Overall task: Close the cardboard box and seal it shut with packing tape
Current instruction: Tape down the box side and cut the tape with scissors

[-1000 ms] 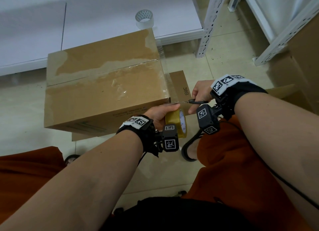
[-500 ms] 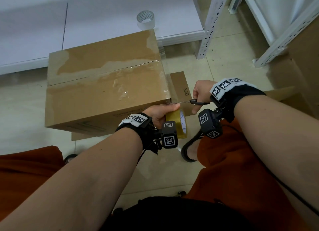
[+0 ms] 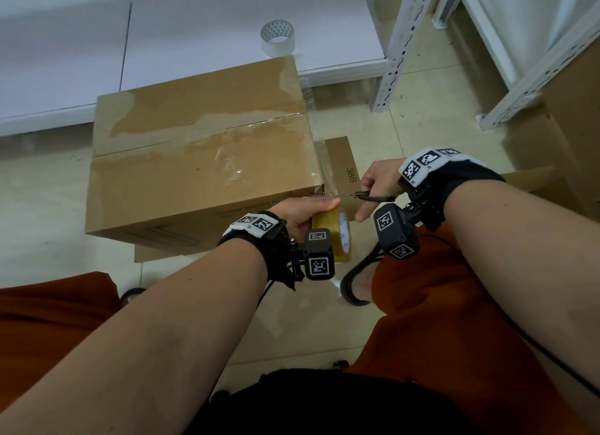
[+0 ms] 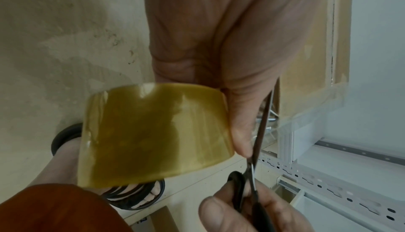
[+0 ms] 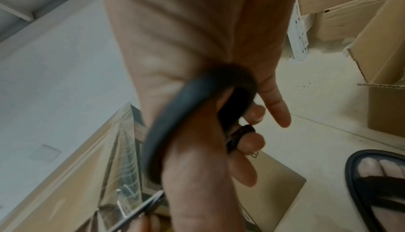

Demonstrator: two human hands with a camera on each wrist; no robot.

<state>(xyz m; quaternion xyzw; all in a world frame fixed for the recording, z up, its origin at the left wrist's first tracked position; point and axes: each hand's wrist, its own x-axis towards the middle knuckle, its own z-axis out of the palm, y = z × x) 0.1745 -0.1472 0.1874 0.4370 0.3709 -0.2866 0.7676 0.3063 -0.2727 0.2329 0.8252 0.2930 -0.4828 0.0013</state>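
Observation:
The closed cardboard box (image 3: 201,161) sits on the tiled floor, its top seam covered by clear tape. My left hand (image 3: 303,212) grips a yellowish roll of packing tape (image 3: 334,236) (image 4: 153,131) at the box's near right corner. A clear strip (image 4: 311,107) runs from the roll up onto the box. My right hand (image 3: 378,187) holds black-handled scissors (image 3: 367,195) (image 5: 197,123), fingers through the loops. The blades (image 4: 262,123) lie across the strip right beside my left thumb.
A second, clear tape roll (image 3: 277,38) stands on the white low shelf (image 3: 194,28) behind the box. Flattened cardboard (image 3: 341,161) lies under and right of the box. White metal rack legs (image 3: 393,54) and more boxes (image 5: 372,28) stand to the right. My sandalled foot (image 3: 357,285) is below the hands.
The scissors' blades have closed in along the tape strip toward the box corner. The left hand with the roll has stayed in place.

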